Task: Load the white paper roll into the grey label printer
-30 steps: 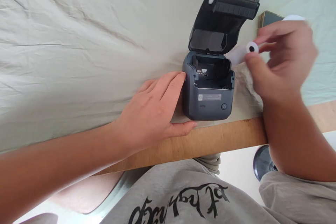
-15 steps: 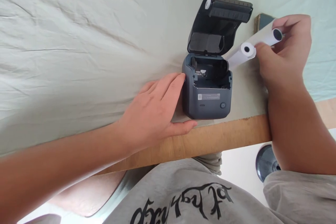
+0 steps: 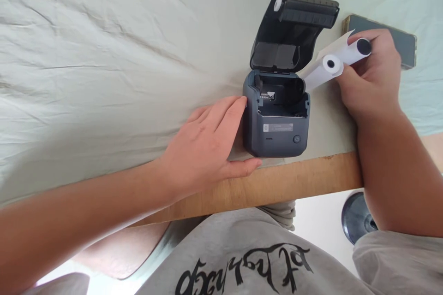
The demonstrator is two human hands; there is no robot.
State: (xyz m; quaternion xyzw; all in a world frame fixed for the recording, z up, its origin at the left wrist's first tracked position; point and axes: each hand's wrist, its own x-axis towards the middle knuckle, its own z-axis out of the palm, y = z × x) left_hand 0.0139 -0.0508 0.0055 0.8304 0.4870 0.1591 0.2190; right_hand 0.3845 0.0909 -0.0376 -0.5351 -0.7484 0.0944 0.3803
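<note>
A dark blue-grey printer (image 3: 282, 140) stands near the table's front edge, its black lid (image 3: 294, 32) raised and its paper compartment exposed. My left hand (image 3: 211, 145) rests against the printer's left side, fingers stretched and thumb apart near the lower front corner. To the right of the printer, my right hand (image 3: 374, 73) is closed on a white paper roll (image 3: 318, 73) with a small dark core hole and on a second white roll (image 3: 351, 53) with a wider dark end. Loose paper rises beside the second roll. The rolls' lower left ends lie close to the printer's right side.
Behind my right hand lies a flat dark phone-like object (image 3: 403, 46) with a pale rim. Wrinkled light cloth (image 3: 121, 64) covers the table, with a bare wooden front edge (image 3: 294, 182). A round black base (image 3: 356, 216) stands on the floor below.
My right hand has lowered slightly with the rolls, and more of the flat dark object shows behind it. The view has shifted a little. My left hand keeps its place against the printer.
</note>
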